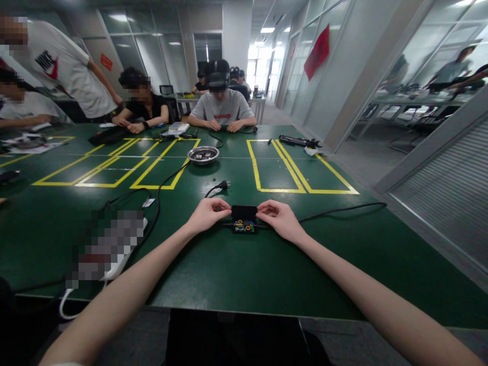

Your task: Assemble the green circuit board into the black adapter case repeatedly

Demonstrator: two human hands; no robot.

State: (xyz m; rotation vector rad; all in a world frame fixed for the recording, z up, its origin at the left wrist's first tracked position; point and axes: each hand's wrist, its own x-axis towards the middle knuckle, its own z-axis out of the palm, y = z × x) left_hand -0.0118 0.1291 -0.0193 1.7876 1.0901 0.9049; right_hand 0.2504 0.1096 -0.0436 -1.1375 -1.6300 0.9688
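Left fingers (224, 212) and right fingers (266, 215) each pinch a side edge of the lid (244, 212), which stands raised between them. Directly below the lid, between both hands, lies the open case (244, 232), exposing a board (244, 225) with two ring-shaped coils. A cord leaves each side of the case beneath the fingers; the right cord (343, 209) extends well to the right of the right fingers. Just beyond the left fingers lies a plug (224, 185); farther off, a bowl (203, 160) contains metal parts. Left of the left fingers, near the forearm, is a white object (119, 265), mostly obscured. Yellow tape (280, 191) marks the green surface (305, 300) beyond the fingers; a co-worker (224, 109) sits at the far edge.
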